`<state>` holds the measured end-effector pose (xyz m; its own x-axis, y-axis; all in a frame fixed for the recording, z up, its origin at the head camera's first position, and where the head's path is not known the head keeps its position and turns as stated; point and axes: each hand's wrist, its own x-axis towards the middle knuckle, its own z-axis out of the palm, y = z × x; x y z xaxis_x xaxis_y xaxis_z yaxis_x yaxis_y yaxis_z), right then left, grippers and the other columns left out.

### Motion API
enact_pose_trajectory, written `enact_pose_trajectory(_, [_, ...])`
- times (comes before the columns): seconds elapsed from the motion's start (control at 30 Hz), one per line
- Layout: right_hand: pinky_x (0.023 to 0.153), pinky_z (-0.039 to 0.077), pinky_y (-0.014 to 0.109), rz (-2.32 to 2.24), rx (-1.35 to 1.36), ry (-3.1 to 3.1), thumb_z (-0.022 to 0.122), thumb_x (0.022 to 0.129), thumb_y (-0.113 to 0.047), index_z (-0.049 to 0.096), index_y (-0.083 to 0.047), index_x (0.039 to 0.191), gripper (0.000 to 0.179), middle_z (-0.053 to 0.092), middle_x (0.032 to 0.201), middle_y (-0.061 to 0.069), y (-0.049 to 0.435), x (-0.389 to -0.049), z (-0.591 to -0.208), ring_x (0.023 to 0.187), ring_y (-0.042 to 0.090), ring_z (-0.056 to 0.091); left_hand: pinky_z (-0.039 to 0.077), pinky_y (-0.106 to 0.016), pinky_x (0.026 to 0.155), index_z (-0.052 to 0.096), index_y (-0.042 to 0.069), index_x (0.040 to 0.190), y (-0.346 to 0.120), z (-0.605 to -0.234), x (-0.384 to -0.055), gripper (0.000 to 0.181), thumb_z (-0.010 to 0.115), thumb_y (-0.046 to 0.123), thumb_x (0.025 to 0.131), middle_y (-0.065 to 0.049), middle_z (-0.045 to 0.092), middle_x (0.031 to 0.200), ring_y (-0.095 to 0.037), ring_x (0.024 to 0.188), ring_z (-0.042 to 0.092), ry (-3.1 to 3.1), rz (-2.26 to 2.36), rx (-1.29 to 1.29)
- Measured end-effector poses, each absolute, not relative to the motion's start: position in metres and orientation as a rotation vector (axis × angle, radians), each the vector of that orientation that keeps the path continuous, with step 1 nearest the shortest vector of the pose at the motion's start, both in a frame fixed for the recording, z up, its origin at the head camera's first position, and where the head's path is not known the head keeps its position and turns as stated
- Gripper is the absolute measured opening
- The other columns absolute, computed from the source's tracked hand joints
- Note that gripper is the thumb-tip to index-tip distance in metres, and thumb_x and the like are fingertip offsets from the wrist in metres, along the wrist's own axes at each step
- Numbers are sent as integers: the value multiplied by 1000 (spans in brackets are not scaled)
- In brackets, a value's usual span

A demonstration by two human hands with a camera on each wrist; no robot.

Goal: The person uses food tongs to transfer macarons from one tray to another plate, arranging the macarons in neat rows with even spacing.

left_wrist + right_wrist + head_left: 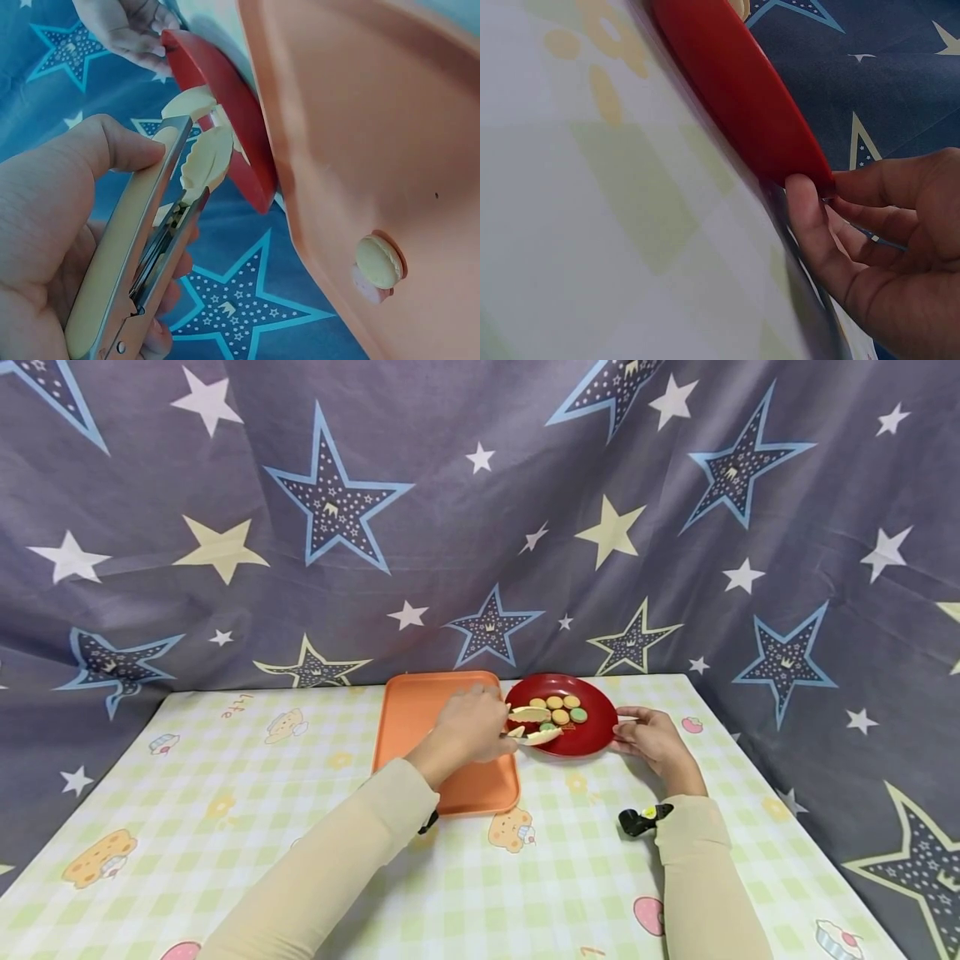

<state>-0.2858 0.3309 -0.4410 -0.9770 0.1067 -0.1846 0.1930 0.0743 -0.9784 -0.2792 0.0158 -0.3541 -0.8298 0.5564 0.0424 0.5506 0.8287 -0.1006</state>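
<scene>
My left hand (471, 727) grips tongs (120, 255) with cream handle panels and pale scalloped tips. In the head view the tongs' tips stand apart over the left part of a round red plate (600, 731). Several small yellow and green macarons (560, 717) lie grouped on the plate, close to the tips. At the plate's right rim, my right hand (654, 742) pinches the edge between thumb and fingers, as the right wrist view shows. A yellow macaron (378, 262) and a pink macaron (370, 288) lie on the orange tray (405, 714), hidden behind my left arm in the head view.
The orange tray stands directly left of the plate, near the table's back edge. A checked cloth (247, 860) with cartoon prints covers the table. Behind and to the sides hangs a dark star-patterned curtain (465, 510). Black wrist camera gear (641, 820) sits at my right cuff.
</scene>
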Motion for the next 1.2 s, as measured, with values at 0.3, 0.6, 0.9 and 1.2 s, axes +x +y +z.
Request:
enact_pose_trajectory(0.3, [75, 60, 29, -2079, 310, 2245, 49, 96, 9, 39, 11, 148, 52, 61, 106, 15, 328, -287, -438, 78, 15, 69, 49, -38, 75, 66, 19, 72, 0, -351, -277, 35, 64, 50, 88, -3, 59, 106, -21, 91, 51, -2866, 110, -855])
enact_pose_trajectory(0.6, [77, 60, 31, -2055, 327, 2251, 50, 97, 8, 41, 10, 147, 51, 63, 103, 15, 327, -287, -440, 77, 16, 69, 47, -38, 74, 68, 16, 82, -29, -358, -271, 37, 67, 53, 88, -3, 56, 96, -21, 86, 49, -2828, 22, -797])
enact_pose_trajectory(0.9, [75, 60, 30, -2067, 330, 2255, 49, 96, 9, 41, 10, 146, 51, 62, 107, 17, 329, -286, -443, 77, 16, 69, 43, -36, 65, 57, 16, 77, -61, -362, -264, 30, 66, 43, 86, -4, 53, 95, -21, 80, 46, -2850, -43, -777])
enact_pose_trajectory(1.2, [76, 60, 29, -2067, 333, 2259, 49, 97, 8, 41, 9, 147, 51, 61, 107, 15, 328, -286, -443, 78, 15, 69, 42, -40, 66, 58, 16, 78, -98, -371, -257, 29, 67, 43, 84, -2, 50, 89, -23, 81, 48, -2853, -44, -721])
